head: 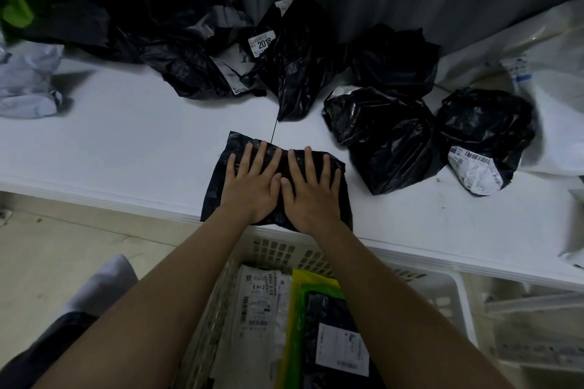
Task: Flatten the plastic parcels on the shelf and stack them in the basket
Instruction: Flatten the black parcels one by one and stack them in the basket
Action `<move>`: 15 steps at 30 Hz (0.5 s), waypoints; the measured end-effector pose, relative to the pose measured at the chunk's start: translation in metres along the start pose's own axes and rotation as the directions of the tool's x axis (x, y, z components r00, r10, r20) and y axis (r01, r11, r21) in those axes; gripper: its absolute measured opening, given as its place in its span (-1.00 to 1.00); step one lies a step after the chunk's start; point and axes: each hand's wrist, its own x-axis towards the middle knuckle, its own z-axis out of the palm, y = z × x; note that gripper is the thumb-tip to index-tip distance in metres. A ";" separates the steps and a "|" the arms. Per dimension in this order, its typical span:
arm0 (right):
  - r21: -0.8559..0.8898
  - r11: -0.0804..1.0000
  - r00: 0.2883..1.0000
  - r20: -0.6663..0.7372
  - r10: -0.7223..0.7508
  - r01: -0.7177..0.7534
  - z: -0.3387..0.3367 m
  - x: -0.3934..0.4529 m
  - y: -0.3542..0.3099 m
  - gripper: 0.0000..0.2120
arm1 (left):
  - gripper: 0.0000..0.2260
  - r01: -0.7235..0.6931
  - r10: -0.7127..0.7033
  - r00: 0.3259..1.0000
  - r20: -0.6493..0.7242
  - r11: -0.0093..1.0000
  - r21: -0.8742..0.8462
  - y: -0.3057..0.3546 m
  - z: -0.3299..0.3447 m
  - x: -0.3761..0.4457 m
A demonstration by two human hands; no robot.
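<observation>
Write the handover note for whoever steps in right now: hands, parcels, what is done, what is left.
Left hand and right hand: both flat, fingers straight, pressing side by side on the black parcel at the front edge of the white shelf. No grip on anything.
Basket: below the shelf edge, under the forearms, with flattened parcels already lying in it.
Done: some parcels stacked; this one nearly flat.
Left: move this one into the basket, then flatten the crumpled black parcels at the back and right of the shelf, plus the pale parcel at far left.
</observation>
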 end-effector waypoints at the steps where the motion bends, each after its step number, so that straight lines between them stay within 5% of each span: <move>1: 0.001 1.000 1.000 0.011 0.007 -0.007 0.000 0.000 0.000 -0.47 | -0.52 0.006 -0.006 1.000 -0.005 1.000 0.001 0.000 0.001 0.000; 15: -0.048 0.998 0.995 0.083 0.056 -0.052 -0.002 0.001 -0.002 -0.46 | -0.52 0.063 -0.063 0.998 0.013 0.998 0.032 0.002 0.004 0.001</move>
